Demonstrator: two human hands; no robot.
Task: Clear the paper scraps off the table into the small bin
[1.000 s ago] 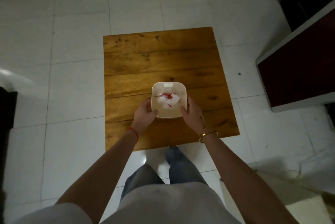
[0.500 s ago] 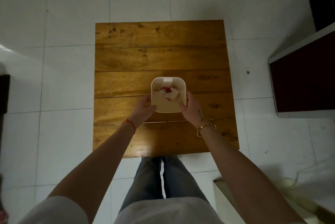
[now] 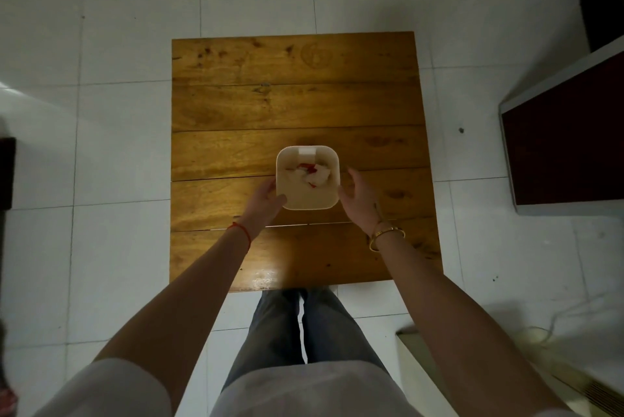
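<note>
**Bin on table, a hand at each side**

A small cream bin [image 3: 306, 177] with rounded corners stands near the middle of a square wooden table [image 3: 297, 102], seen from above. Inside it lie white and red paper scraps [image 3: 312, 174], bunched toward the far side. The tabletop around the bin shows only bare planks.

The left hand [image 3: 266, 202] is at the bin's near left corner, fingers loosely curled against its wall; the light is dim, so it is hard to say whether they press or merely touch. The right hand [image 3: 359, 197] is spread open just right of the bin, palm facing it, holding nothing, with a narrow gap between.

A red thread [image 3: 240, 231] circles the left wrist and a gold bangle [image 3: 386, 237] the right. The table stands on a white tiled floor [image 3: 118, 45]. A dark cabinet [image 3: 567, 143] sits at the far right.
</note>
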